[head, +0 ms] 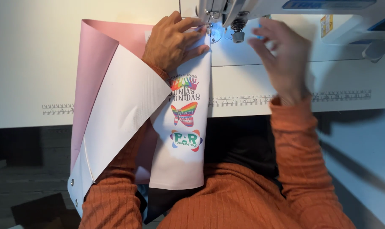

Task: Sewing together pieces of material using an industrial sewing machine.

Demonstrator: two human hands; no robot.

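So the left hand [172, 41] is pressed flat on the top end of a white printed panel [182, 127], fingers [188, 23] spread a bit and laid on the material, not pinching it, holding it right up against the needle area of the sewing machine [226, 19]. The panel has three colourful logos down it and hangs off the front edge of the white surface [27, 63] toward the lap. It's part of a bigger folded piece that's pink [93, 72] on one side and white on the other, curling out to the left, with a couple of small snaps near its lower left corner. The right hand [281, 55] is up in the air just right of the needle, fingers apart and loose, gripping nothing. Orange ribbed sleeves [294, 144] on both arms, and there's a printed ruler strip [285, 96] along the surface edge.
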